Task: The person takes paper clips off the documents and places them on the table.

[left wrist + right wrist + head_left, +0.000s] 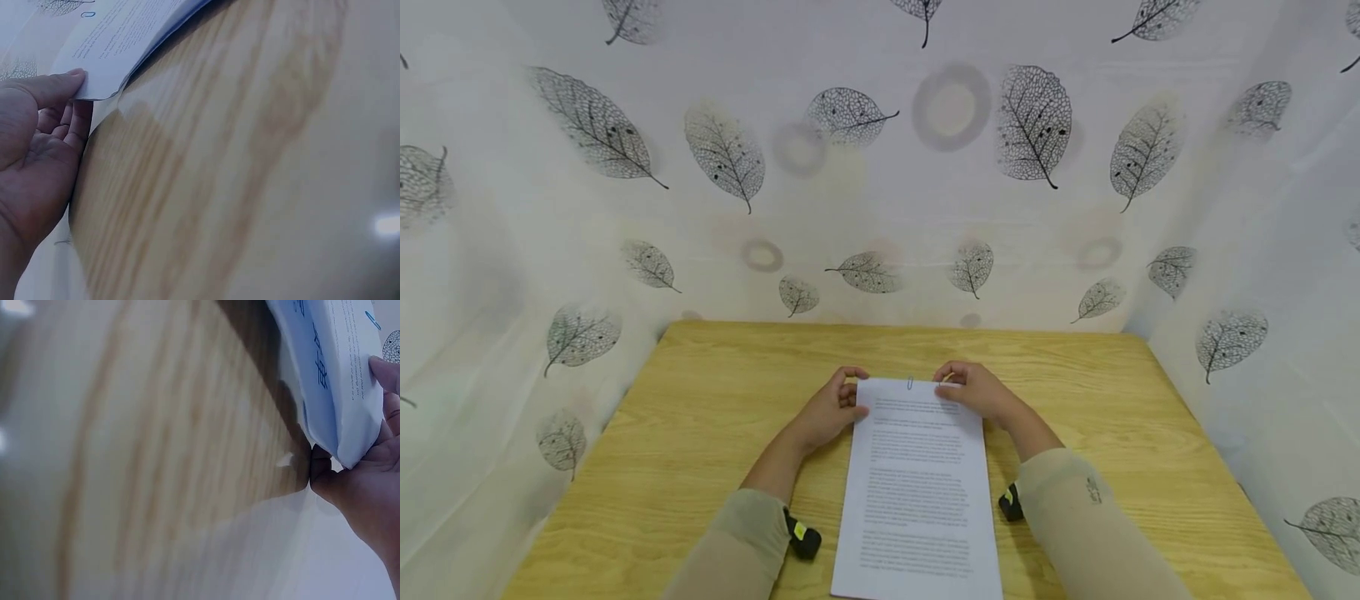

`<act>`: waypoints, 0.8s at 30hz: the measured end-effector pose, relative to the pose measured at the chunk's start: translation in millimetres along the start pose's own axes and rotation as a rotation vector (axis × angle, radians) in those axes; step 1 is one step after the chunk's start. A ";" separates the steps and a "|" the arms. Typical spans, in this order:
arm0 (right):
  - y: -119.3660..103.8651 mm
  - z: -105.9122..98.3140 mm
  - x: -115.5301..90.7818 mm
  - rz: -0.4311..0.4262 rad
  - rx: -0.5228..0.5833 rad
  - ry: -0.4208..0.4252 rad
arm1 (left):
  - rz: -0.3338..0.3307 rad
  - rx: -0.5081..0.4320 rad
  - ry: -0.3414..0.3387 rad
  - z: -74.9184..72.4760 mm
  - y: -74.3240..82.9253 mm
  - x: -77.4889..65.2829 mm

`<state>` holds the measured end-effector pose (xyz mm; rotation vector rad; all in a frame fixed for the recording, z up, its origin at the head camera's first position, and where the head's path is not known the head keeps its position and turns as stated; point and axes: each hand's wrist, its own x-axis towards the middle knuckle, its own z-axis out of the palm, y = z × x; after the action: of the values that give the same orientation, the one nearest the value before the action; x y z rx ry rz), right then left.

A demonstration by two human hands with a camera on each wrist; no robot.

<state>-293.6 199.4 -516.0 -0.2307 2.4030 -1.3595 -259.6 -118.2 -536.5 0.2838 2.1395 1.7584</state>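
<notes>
A stack of printed white paper [917,492] lies lengthwise on the wooden table, with a paper clip [910,383] on its far edge. My left hand [824,413] pinches the far left corner, thumb on top and fingers underneath. At the far right corner, my right hand [985,393] grips the stack, its thumb on the printed face. The left wrist view shows the paper's corner [103,84] raised off the table. Below the top sheets in the right wrist view, a bluish-white layer [309,369] with large blue characters shows. Parts of the fingers are hidden behind the paper.
The wooden table [730,417] extends around the paper on both sides. A white curtain [865,200] printed with dark leaves hangs behind the table and along its sides. A black wrist camera [805,540] sits by the left sleeve, another [1011,502] by the right.
</notes>
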 end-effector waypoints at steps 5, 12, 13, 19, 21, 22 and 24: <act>-1.3 -1.8 -3.1 -0.012 0.012 0.030 | 0.002 -0.003 0.005 1.4 -1.0 0.4; 0.0 -7.0 -5.4 -0.022 0.032 0.063 | 0.000 -0.009 0.007 1.1 -1.4 0.9; 0.1 -7.6 -5.8 -0.023 0.032 0.071 | 0.001 -0.006 0.007 0.9 -1.6 1.0; 1.6 -10.5 -7.1 -0.024 0.025 0.136 | -0.004 0.007 0.011 0.3 -0.1 0.1; 1.5 -11.5 -8.5 -0.028 0.019 0.161 | -0.006 0.005 0.014 0.3 0.8 -0.4; 1.2 -12.1 -9.3 -0.034 0.018 0.170 | -0.008 0.002 0.016 0.5 1.2 -0.7; 1.4 -13.8 -11.9 -0.033 0.011 0.196 | -0.011 0.000 0.019 0.8 1.4 -1.0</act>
<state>-288.1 214.8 -508.0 -0.1403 2.5594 -1.4714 -258.4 -117.5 -535.1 0.2559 2.1505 1.7624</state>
